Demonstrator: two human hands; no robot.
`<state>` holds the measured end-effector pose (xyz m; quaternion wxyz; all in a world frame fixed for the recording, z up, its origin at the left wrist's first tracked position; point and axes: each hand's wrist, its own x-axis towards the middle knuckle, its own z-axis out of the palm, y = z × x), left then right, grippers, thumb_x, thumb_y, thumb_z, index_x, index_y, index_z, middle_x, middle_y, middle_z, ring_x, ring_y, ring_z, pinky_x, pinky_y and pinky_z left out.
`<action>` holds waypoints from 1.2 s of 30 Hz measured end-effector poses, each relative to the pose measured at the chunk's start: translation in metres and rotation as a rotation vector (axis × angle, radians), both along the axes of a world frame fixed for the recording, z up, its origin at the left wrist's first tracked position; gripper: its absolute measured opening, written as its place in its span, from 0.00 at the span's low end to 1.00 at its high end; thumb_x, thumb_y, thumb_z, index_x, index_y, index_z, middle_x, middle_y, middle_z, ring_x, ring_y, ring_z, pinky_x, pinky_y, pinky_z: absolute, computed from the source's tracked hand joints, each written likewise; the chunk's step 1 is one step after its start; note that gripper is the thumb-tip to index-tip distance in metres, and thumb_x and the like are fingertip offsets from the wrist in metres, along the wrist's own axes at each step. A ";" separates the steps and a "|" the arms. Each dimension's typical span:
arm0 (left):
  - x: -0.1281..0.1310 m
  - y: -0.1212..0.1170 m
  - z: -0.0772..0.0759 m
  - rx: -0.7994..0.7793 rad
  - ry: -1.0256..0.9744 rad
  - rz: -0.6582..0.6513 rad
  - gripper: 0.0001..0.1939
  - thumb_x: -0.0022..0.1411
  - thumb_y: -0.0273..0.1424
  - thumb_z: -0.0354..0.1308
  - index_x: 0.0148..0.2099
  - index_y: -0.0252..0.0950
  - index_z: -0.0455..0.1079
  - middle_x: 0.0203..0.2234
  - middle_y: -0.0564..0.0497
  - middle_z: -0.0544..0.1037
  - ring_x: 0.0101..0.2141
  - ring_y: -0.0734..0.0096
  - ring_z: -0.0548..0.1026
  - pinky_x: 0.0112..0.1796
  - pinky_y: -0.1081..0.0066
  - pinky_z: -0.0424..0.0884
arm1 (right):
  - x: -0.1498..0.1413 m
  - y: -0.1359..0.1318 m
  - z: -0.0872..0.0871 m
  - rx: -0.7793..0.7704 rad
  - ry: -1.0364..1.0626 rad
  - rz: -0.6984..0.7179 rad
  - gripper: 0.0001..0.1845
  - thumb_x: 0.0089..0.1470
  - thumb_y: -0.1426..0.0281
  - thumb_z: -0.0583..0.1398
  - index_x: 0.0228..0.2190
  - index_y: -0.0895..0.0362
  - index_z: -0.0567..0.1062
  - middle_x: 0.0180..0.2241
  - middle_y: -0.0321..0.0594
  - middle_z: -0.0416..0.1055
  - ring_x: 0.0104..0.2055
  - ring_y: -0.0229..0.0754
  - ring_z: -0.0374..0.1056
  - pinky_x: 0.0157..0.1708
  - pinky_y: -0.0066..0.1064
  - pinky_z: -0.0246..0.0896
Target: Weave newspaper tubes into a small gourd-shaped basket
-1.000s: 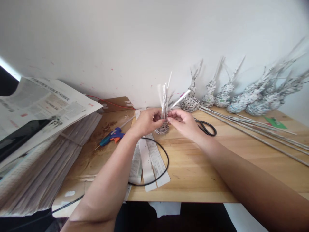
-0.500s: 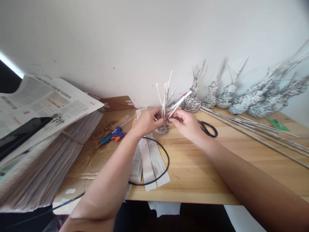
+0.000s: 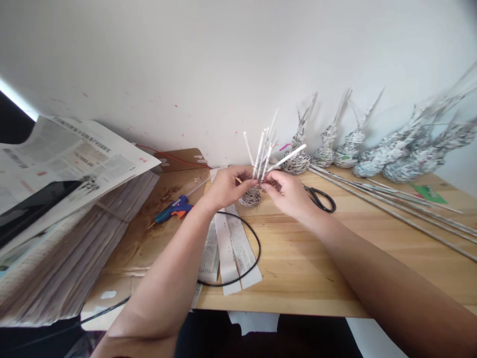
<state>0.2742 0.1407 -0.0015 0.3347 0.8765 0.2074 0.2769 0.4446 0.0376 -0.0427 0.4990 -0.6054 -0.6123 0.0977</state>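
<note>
Between my hands stands a small woven newspaper vase [image 3: 250,196], its rounded base on the table and several white paper tubes [image 3: 260,154] sticking up from its neck. My left hand [image 3: 233,186] is closed around the left side of the neck, thumb across the front. On the right side my right hand [image 3: 285,190] pinches at the neck, close to a tube that leans out to the right [image 3: 288,158]. The fingertips of both hands nearly meet there. My fingers hide part of the neck's weave.
Finished-looking woven pieces [image 3: 346,149] line the wall at right. Long paper tubes [image 3: 395,204] and black-handled scissors [image 3: 322,199] lie on the wooden table [image 3: 290,263]. Left are a blue glue gun [image 3: 173,209], paper strips [image 3: 227,248], a black cable [image 3: 257,238] and a newspaper stack [image 3: 93,248].
The upright tubes now lean more to the right, and the outer right tube has swung lower and outward. Both hands stay at the neck with slight finger shifts.
</note>
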 end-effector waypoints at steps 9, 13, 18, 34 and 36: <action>-0.007 0.014 -0.003 -0.110 -0.038 0.054 0.13 0.63 0.37 0.60 0.43 0.32 0.77 0.38 0.44 0.83 0.38 0.68 0.78 0.41 0.67 0.74 | -0.001 0.003 -0.004 -0.009 0.094 0.001 0.05 0.56 0.66 0.63 0.31 0.54 0.75 0.33 0.39 0.78 0.32 0.42 0.73 0.29 0.31 0.66; -0.008 0.014 -0.004 -0.179 0.024 -0.102 0.16 0.58 0.33 0.65 0.49 0.33 0.74 0.47 0.42 0.81 0.42 0.66 0.79 0.44 0.65 0.75 | 0.001 0.004 -0.004 -0.040 0.143 0.008 0.06 0.54 0.65 0.64 0.30 0.54 0.76 0.31 0.39 0.79 0.31 0.42 0.73 0.31 0.33 0.68; -0.001 0.006 -0.008 -0.129 0.029 -0.018 0.22 0.49 0.30 0.72 0.46 0.35 0.69 0.43 0.47 0.79 0.36 0.71 0.76 0.36 0.71 0.73 | 0.003 0.005 -0.004 -0.095 0.255 0.035 0.08 0.51 0.63 0.66 0.28 0.54 0.76 0.30 0.40 0.78 0.31 0.43 0.73 0.30 0.35 0.73; 0.006 0.003 -0.018 0.009 -0.015 0.058 0.11 0.54 0.29 0.67 0.41 0.37 0.73 0.35 0.53 0.82 0.33 0.73 0.79 0.33 0.75 0.72 | 0.003 0.009 -0.009 -0.129 0.572 0.126 0.15 0.43 0.59 0.73 0.26 0.53 0.75 0.29 0.37 0.78 0.31 0.43 0.76 0.34 0.39 0.79; 0.006 0.004 -0.020 -0.010 -0.029 0.059 0.10 0.54 0.29 0.67 0.41 0.36 0.74 0.35 0.52 0.82 0.33 0.73 0.79 0.32 0.75 0.72 | 0.003 0.009 -0.010 -0.124 0.545 0.119 0.15 0.44 0.58 0.72 0.27 0.54 0.75 0.29 0.37 0.78 0.31 0.43 0.75 0.33 0.38 0.78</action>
